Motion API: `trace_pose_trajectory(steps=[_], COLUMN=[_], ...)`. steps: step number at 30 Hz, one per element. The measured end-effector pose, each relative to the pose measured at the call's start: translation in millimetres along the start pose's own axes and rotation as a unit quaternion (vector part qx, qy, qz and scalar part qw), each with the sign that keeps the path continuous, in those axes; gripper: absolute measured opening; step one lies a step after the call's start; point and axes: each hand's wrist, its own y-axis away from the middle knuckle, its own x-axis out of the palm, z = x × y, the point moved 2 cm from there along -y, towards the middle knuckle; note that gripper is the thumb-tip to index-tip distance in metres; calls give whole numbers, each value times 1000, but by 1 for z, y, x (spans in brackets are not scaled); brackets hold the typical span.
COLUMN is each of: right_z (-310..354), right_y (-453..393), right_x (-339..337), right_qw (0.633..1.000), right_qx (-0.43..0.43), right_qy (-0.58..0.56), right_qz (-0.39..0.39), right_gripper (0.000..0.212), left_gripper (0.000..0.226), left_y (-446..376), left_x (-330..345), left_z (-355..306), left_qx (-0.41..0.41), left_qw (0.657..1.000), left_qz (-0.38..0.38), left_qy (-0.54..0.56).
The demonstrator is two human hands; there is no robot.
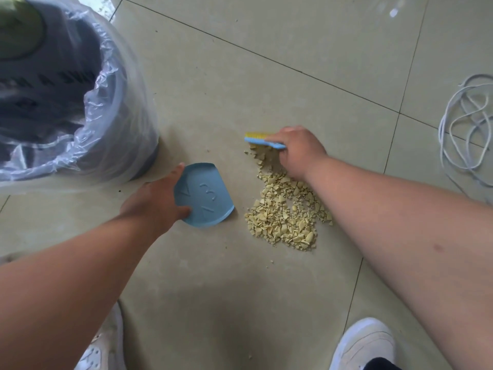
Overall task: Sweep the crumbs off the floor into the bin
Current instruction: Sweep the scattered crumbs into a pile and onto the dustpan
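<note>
Barely started tbh: the crumbs point(286, 209) are still piled mid-frame on the floor point(266, 76), brush point(260, 138) gripped by the right hand point(297, 152), dustpan point(204, 194) held by the left hand point(157, 201), bin point(80, 108) upper left.

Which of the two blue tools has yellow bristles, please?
The brush in the right hand, beyond the crumbs. The dustpan, held by the left hand, is plain blue with no bristles.

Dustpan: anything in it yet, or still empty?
Empty. The blue dustpan shows only bare plastic; the crumbs all lie on the floor beside it.
</note>
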Motion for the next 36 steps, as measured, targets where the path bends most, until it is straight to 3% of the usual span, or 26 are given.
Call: trace_pose_trajectory(steps=[4, 7, 10, 12, 14, 19, 22, 27, 31, 36], right_z=[-6, -16, -39, -65, -97, -162, -171, -151, -105, -36], right_y=[29, 48, 52, 54, 63, 103, 102, 59, 27, 25], right_x=[6, 7, -5, -17, -29, -41, -35, -30, -19, 13], right_qw=[987, 987, 998, 978, 951, 902, 890, 915, 960, 993], right_qx=[-106, -117, -5, 116, 221, 385, 421, 371, 240, 95], right_qy=[60, 53, -53, -99, -74, 18, 17, 10, 20, -42], right_qz=[102, 101, -24, -141, -203, -193, -171, -160, -146, -49], right_gripper=[47, 48, 47, 41, 33, 40, 36, 36, 38, 47], left_gripper=[114, 114, 114, 115, 115, 115, 114, 114, 117, 117], left_y=[1, 2, 2, 2, 2, 2, 0, -7, -15, -18], left_x=[-1, -1, -1, -1, -1, 4, 6, 5, 5, 5], left_z=[0, 0, 0, 0, 1, 2, 6, 5, -3, -9], left_qx=[3, 4, 5, 5, 5, 11, 21, 28, 40, 44], left_qw=[1000, 1000, 1000, 1000, 1000, 1000, 1000, 999, 999, 999], left_qz=[2, -1, 0, 2, 0, -7, -5, -2, 3, -5], left_qy=[4, 5, 7, 9, 5, 9, 3, 19, 20, -15])
